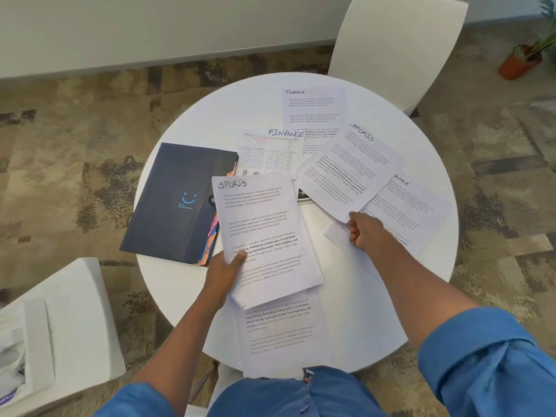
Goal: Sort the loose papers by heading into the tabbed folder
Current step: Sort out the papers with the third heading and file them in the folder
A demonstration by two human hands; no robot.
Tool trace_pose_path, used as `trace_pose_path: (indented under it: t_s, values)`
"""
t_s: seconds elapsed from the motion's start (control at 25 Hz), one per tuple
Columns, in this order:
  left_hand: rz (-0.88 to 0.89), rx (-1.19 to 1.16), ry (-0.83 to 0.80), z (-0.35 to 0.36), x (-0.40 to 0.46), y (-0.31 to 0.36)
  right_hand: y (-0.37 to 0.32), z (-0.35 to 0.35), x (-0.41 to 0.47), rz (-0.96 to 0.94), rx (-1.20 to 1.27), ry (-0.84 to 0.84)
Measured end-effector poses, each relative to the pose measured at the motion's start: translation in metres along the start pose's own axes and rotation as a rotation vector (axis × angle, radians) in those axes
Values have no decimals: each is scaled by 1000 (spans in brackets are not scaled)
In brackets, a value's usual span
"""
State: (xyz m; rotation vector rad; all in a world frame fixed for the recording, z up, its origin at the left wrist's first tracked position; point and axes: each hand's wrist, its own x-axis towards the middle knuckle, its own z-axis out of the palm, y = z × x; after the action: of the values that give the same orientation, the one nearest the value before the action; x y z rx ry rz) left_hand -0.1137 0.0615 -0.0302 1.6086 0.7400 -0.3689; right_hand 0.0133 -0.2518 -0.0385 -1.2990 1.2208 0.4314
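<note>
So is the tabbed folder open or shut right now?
Shut: the dark folder lies flat on the table, cover closed, coloured tabs poking from its right edge.

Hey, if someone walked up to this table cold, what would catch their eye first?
Probably the two sheets headed SPORTS: the left hand holds one SPORTS sheet near the table's middle, and the right hand grips the other SPORTS sheet further right. Next, the dark tabbed folder with a blue smiley lies closed at left, with FINANCE sheets scattered behind.
</note>
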Motion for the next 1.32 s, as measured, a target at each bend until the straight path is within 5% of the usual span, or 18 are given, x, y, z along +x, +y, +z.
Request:
trace_pose_path:
  t_s: [0.28, 0.6, 1.32]
  values:
    - [-19, -10, 6, -8, 4, 2, -5, 7, -7, -159, -3, 18]
    - [18, 9, -24, -11, -1, 9, -2, -42, -24, -415, -133, 232]
    - [74, 38, -6, 1, -20, -11, 29, -129, -51, -365, -425, 288]
